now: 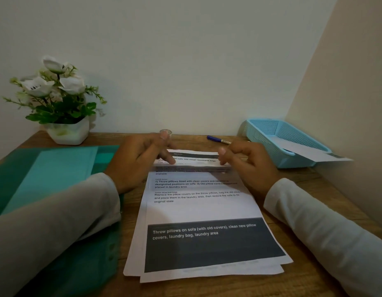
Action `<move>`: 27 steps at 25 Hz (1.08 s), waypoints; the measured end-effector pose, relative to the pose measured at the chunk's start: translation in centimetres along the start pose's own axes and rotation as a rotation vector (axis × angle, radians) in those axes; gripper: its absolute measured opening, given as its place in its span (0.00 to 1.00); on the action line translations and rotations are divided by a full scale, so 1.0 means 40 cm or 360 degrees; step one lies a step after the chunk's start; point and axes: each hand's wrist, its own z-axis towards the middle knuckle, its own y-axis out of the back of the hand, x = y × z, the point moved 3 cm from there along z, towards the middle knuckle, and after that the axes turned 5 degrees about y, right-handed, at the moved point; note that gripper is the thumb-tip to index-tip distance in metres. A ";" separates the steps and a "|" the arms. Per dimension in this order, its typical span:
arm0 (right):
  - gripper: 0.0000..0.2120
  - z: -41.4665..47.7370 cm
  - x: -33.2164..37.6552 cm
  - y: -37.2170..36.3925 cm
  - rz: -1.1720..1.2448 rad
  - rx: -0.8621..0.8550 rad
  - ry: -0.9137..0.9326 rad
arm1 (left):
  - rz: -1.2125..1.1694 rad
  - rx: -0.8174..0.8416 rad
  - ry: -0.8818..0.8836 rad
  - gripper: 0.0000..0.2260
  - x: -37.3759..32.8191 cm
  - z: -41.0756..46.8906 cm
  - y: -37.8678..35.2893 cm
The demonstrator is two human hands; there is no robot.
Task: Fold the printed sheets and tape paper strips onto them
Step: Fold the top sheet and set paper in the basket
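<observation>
The desk point(196, 142) is shut in by the back wall point(185, 61) and the right wall point(346, 103), so the open ways in are from the near edge or from above. A flower pot point(68, 131) fills the back left corner. A blue basket point(271, 133) fills the back right, with a loose sheet point(314, 154) jutting over its rim. Between them lie a pen point(218, 139) and a small round thing point(165, 132), perhaps a tape roll, half hidden behind the left hand point(141, 159). A green folder point(57, 168) covers the left side. Both the left hand and the right hand point(248, 163) pinch the far edge of the printed sheets point(207, 211), with the forearms flanking the stack.
</observation>
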 end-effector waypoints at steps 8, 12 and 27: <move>0.28 -0.037 0.076 -0.121 -0.0728 0.0859 -0.0044 | 0.1230 0.0777 0.0071 0.24 0.011 -0.021 -0.080; 0.37 -0.059 0.108 -0.169 -0.0789 0.1140 -0.0107 | 0.1380 0.0914 0.0129 0.27 -0.001 -0.031 -0.095; 0.46 -0.032 0.019 -0.063 -0.0947 0.1015 -0.0473 | 0.2100 0.0708 0.0224 0.51 -0.001 -0.028 -0.059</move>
